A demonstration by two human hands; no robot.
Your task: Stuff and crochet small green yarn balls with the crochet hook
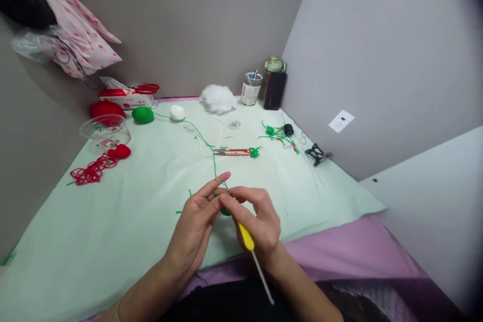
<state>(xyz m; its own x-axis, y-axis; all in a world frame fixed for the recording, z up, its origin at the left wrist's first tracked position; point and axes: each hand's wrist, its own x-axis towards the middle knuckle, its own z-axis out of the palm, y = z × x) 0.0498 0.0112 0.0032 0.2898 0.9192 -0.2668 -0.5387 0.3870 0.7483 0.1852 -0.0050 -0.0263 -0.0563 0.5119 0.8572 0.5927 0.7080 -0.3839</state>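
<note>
Through the head view I see both hands close together over the near part of the pale green surface. The right hand has its fingers closed around the yellow grip of a crochet hook, whose bare metal shaft slants down toward the person's lap. The left hand has its thumb and fingers pinched on a small green crochet piece, largely hidden between the hands; one finger is raised, with green yarn running over it. That strand leads back across the surface to a green yarn ball.

Just beyond the hands, orange thread snips lie flat, with a small green yarn bundle at their handle end. A white yarn ball sits beside the green one, and white stuffing is by the back wall, near a pen jar. Loose red yarn lies at the left, in front of a clear plastic container. At the right, a black thread spool touches or nearly touches green and red scraps; I cannot tell which.
</note>
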